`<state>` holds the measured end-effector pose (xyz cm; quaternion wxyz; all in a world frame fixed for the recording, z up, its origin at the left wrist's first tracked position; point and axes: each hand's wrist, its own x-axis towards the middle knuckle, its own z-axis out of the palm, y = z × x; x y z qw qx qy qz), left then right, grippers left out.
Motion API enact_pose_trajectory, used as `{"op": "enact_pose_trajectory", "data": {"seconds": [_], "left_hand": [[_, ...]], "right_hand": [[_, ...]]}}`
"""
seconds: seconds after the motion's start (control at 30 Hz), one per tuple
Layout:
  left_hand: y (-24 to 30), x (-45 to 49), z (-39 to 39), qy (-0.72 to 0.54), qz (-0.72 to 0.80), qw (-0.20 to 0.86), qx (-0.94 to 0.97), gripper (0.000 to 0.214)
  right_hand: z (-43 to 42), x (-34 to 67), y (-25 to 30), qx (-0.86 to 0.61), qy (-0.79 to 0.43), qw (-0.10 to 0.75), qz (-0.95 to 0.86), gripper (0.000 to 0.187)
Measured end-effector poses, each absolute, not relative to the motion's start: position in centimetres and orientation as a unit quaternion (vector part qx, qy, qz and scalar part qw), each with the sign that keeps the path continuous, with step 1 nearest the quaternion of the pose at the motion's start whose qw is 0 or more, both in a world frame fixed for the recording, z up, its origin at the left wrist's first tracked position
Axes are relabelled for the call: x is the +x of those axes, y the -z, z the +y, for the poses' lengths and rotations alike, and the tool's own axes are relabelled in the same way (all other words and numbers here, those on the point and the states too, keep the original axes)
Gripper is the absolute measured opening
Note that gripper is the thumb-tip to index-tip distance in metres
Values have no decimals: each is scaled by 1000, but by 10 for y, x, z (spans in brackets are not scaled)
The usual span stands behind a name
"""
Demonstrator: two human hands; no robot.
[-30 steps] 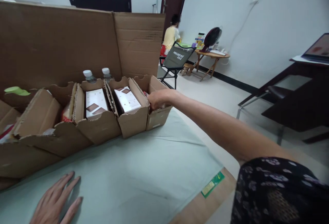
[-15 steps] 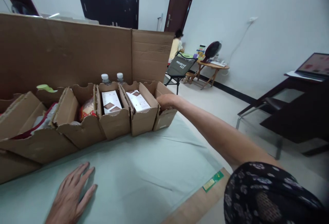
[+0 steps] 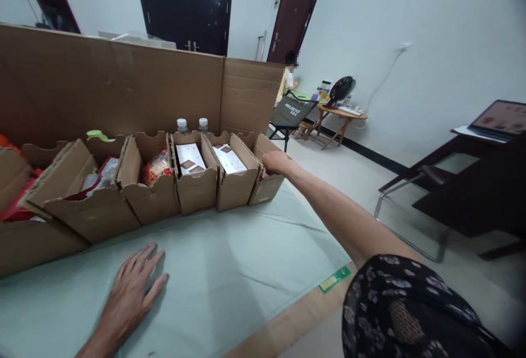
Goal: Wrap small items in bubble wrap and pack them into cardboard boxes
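One open-topped brown carton (image 3: pixel 269 188), right hand (image 3: pixel 276 162) at rim, grip unclear; left hand (image 3: pixel 133 287) wide-fingered

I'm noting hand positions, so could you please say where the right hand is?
In the head view, the right hand is just right of centre, at the open top of the rightmost cardboard bin, beside a bin holding a white box.

The right hand (image 3: pixel 276 162) has its grip hidden inside the rightmost cardboard bin (image 3: pixel 268 189).
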<state>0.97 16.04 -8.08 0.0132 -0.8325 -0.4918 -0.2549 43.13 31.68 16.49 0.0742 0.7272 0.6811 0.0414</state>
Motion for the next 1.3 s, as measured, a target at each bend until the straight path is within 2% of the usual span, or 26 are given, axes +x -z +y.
{"op": "enact_pose_trajectory", "data": {"seconds": [0.13,0.2,0.27,0.37,0.47,0.53,0.63,0.67,0.73,0.83,0.87,1.0,1.1,1.2,1.3], "left_hand": [[82,9,161,261,-492,0,-831,44],[81,9,162,286,-483,0,-828,42],[77,9,162,330,-469,10,-819,40],[61,14,153,398,-443,17,-803,42],[38,25,138,432,-420,-32,-797,51],[25,33,127,441,-409,-77,-795,67],[15,41,116,447,-377,-150,-797,97],[14,43,114,442,-370,-184,-796,101],[12,46,111,424,-383,-271,-775,90],[9,46,113,392,-435,-425,-690,50],[7,46,115,393,-444,-474,-651,43],[1,42,123,451,-457,-623,-447,44],[-2,39,128,479,-468,-664,-333,48],[-4,37,131,473,-466,-688,-293,43],[-5,35,131,465,-462,-698,-287,31]], "right_hand": [[293,444,-216,766,-84,37,637,18],[272,448,-240,771,-106,12,628,19],[245,447,-252,750,-89,-49,653,18],[200,431,-242,662,44,-215,717,9],[163,401,-205,574,235,-355,699,15],[147,376,-172,535,364,-402,648,22],[137,335,-120,498,511,-402,574,32],[136,321,-103,491,541,-390,561,35],[136,297,-76,483,575,-359,555,39],[140,270,-48,476,588,-335,562,44],[142,265,-42,475,591,-335,560,45],[149,259,-23,506,537,-395,547,48],[149,261,-10,557,463,-435,535,51],[145,260,-2,551,470,-412,553,58],[145,255,4,573,431,-365,594,83]]}}
